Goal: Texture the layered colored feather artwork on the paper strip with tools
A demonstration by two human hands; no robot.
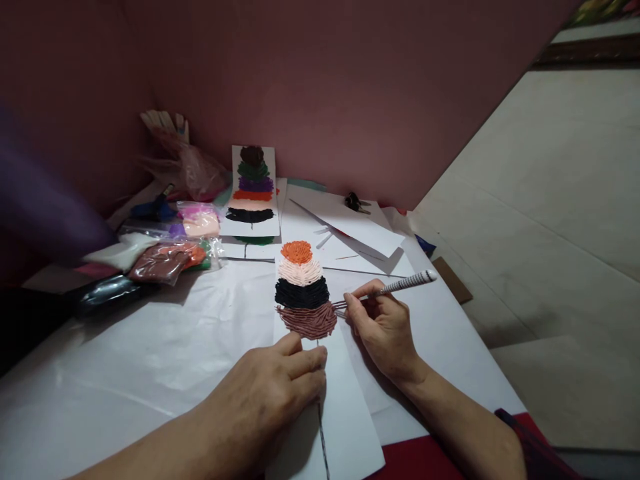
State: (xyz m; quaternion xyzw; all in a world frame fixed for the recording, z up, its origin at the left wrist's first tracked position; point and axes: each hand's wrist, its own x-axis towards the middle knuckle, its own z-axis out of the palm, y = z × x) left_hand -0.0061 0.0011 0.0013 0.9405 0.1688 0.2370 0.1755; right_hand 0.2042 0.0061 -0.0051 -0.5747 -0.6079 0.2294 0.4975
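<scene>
A white paper strip (345,413) lies in front of me with a feather-like shape in textured clay-like bands: an orange band (297,252), a pale peach band (300,272), a black band (302,293) and a brown band (307,321). A dark stem line runs down below them. My left hand (280,380) rests on the strip just under the brown band, fingers bent slightly and pressing down. My right hand (383,323) pinches a slim pen-shaped tool (407,281) with a black-and-white patterned handle. Its thin tip meets the brown band's right edge.
Behind stands a card (253,200) with a similar banded feather. Plastic bags of coloured clay-like material (167,260) lie at the left, near a shiny black object (110,293). Loose white paper (350,223) and keys (356,202) are at the back right, before a pink wall (320,87).
</scene>
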